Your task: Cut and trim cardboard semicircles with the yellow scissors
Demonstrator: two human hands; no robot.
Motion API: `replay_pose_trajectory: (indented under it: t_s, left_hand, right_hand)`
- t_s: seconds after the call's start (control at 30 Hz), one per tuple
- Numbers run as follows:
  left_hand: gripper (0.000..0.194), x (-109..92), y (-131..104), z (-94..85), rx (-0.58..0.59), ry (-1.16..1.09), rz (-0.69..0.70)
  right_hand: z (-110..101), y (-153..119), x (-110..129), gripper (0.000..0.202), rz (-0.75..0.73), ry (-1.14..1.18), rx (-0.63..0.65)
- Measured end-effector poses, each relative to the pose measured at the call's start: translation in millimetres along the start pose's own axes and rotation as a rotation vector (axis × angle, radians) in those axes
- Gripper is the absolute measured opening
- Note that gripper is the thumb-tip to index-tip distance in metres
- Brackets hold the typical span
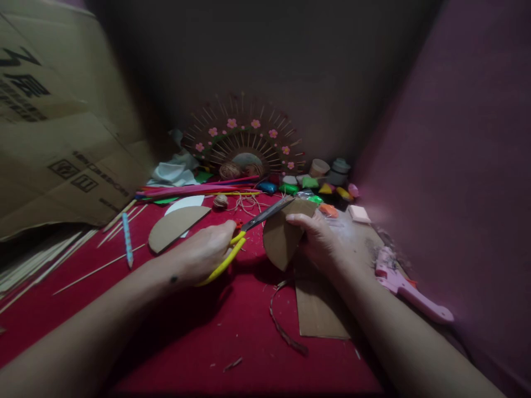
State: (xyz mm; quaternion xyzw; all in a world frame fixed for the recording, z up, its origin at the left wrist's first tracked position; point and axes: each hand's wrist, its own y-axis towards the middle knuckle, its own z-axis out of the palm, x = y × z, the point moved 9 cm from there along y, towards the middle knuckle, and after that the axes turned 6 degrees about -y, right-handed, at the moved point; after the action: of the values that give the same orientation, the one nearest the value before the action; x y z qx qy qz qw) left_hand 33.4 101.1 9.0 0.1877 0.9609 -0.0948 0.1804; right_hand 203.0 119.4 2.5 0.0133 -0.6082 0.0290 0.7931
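Note:
My left hand (213,246) is closed around the yellow handles of a pair of scissors (265,214). Their blades point up and to the right, reaching the upper edge of a rounded piece of cardboard (282,237). That cardboard is pinched in my right hand (317,237), thumb on its near face, above the table. Whether the blades are around its edge or only beside it, I cannot tell. A half-round cardboard piece (176,225) lies left of my left hand, partly over a white paper piece (186,203). Under my right forearm lies a flat cardboard sheet (319,309).
A flower-trimmed stick fan (249,132) stands at the back, behind twine balls and coloured clay packets (289,189). A pink glue gun (410,290) lies at right. Thin sticks and a blue pencil (126,240) are at left, near a large carton (62,121).

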Motion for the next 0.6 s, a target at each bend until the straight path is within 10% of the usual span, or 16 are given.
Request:
replay_pose_trajectory:
  t_s: [0.6]
  left_hand:
    - [0.016,6.8,1.1,3.4,0.040,0.037,0.023]
  right_hand:
    - [0.3,2.9,-1.1,0.015,-0.001,-0.027,0.044]
